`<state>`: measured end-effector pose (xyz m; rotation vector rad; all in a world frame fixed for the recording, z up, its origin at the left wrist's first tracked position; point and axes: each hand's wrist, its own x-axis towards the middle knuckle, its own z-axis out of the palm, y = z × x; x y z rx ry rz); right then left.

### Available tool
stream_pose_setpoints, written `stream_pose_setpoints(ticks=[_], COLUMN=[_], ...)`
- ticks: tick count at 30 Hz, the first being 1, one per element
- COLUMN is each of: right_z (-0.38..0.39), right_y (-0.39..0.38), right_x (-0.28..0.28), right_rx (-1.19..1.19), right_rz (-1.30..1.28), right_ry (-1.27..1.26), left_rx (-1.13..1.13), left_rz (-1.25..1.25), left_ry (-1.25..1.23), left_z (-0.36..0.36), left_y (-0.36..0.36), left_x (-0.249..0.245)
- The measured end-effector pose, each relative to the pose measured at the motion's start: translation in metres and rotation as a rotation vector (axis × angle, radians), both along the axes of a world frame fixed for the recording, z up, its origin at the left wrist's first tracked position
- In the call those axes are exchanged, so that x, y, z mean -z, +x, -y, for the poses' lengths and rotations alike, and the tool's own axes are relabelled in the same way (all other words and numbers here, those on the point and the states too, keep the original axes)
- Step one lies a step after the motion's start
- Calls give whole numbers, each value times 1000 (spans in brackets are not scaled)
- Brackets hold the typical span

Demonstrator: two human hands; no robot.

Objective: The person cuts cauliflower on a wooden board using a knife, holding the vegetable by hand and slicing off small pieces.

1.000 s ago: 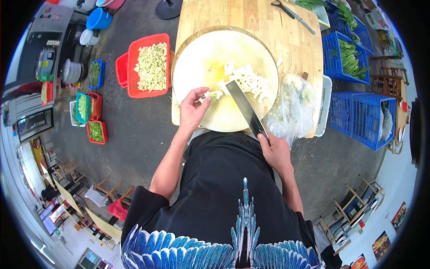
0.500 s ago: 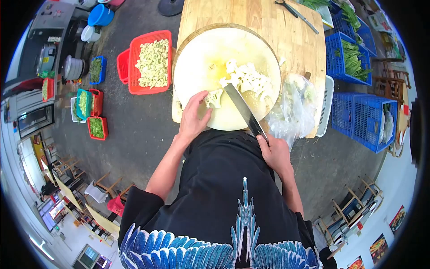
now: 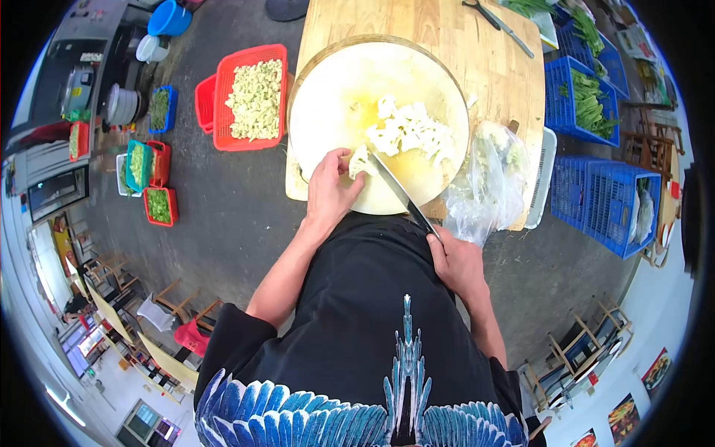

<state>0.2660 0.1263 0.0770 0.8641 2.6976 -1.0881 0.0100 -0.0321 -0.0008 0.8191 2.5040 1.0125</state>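
Note:
On a round white chopping board [image 3: 328, 97], my left hand [image 3: 332, 186] grips a piece of cauliflower [image 3: 360, 162] between thumb and fingers near the front edge. My right hand [image 3: 457, 262] is wrapped round the black handle of a kitchen knife [image 3: 403, 195]. The blade slants up to the left, its tip right beside the cauliflower piece. A heap of cut cauliflower florets [image 3: 413, 132] lies just beyond the blade, right of the board's middle. To the right, a clear plastic bag [image 3: 484, 182] with more cauliflower inside leans near the board.
The board stands on a wooden table [image 3: 477, 71]. A red basket [image 3: 217, 138] of chopped cauliflower is at its left. A peeler-like long tool [image 3: 514, 39] lies at the far right of the table. Blue crates [image 3: 588, 197], some with greens, stand right of it.
My left hand has moved slightly right with the cauliflower piece, which is turned differently. The knife blade has turned more edge-on, closer against the piece.

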Motion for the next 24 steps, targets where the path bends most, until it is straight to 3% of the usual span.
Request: stream_pose_setpoints(ticks=[24], right_z=[-8], right_y=[-3], right_x=[6], right_rx=[-116], right_rz=[4], right_ry=[154], left_rx=[-115], left_rz=[167], left_ry=[37], left_z=[1], left_y=[-2], left_x=[5])
